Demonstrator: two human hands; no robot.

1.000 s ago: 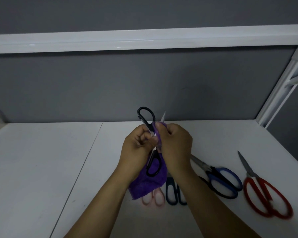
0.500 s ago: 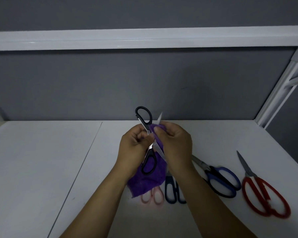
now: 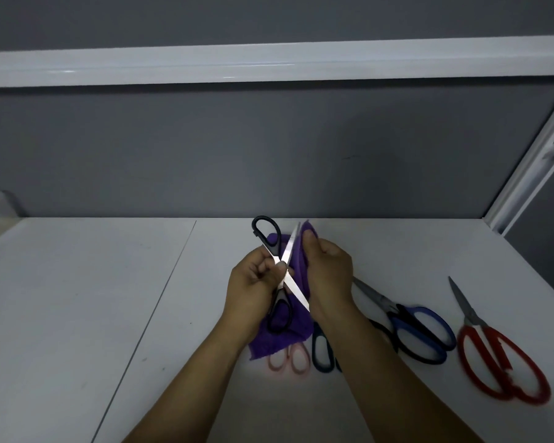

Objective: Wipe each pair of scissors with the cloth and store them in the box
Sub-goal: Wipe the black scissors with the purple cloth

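Scissors (image 3: 287, 251) pinched in left hand (image 3: 253, 286), cloth (image 3: 288, 337) gripped in right hand (image 3: 330, 273)

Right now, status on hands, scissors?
Left hand grips open black scissors; right hand holds cloth at blade. Pink pair, navy pair, blue pair, red pair on table.

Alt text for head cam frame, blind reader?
The left hand grips open black-handled scissors; the right hand holds a purple cloth against one blade, above a white table. On it lie pink scissors, dark blue scissors, blue scissors and red scissors.
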